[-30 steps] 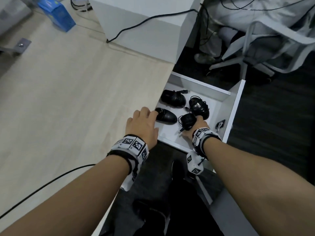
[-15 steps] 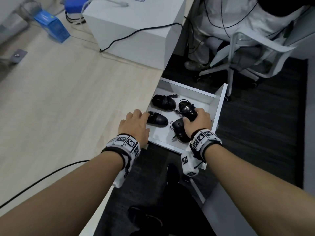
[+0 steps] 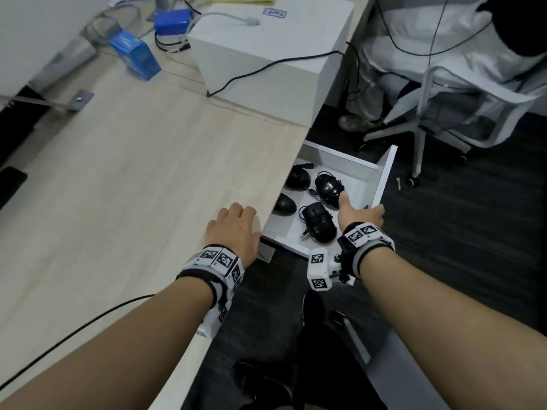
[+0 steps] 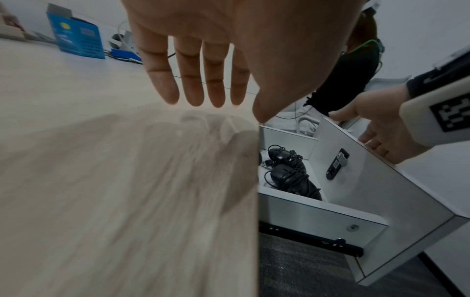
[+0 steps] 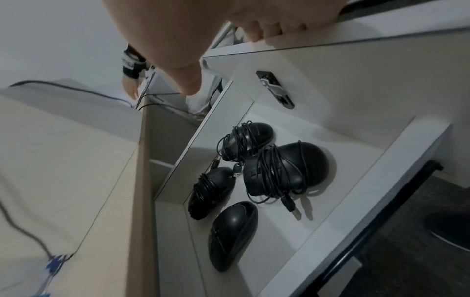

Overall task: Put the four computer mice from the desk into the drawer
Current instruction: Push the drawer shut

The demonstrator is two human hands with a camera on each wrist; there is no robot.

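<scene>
Since the earlier frame, the right hand (image 3: 359, 216) had left the mice and now gripped the drawer (image 3: 384, 173) front's top edge, fingers curled over it, thumb extended inward. All four computer mice (image 3: 321, 221) lay inside the drawer, three cord-wrapped. Beside the drawer, the left hand (image 3: 233, 229) rested flat, fingers straight, on the surface (image 3: 133, 179).

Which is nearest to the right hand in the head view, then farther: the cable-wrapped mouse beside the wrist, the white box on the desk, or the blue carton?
1. Cable-wrapped mouse: in the drawer, just left of the right hand.
2. White box: on the desk, beyond the drawer.
3. Blue carton: far left on the desk, past the box.
</scene>
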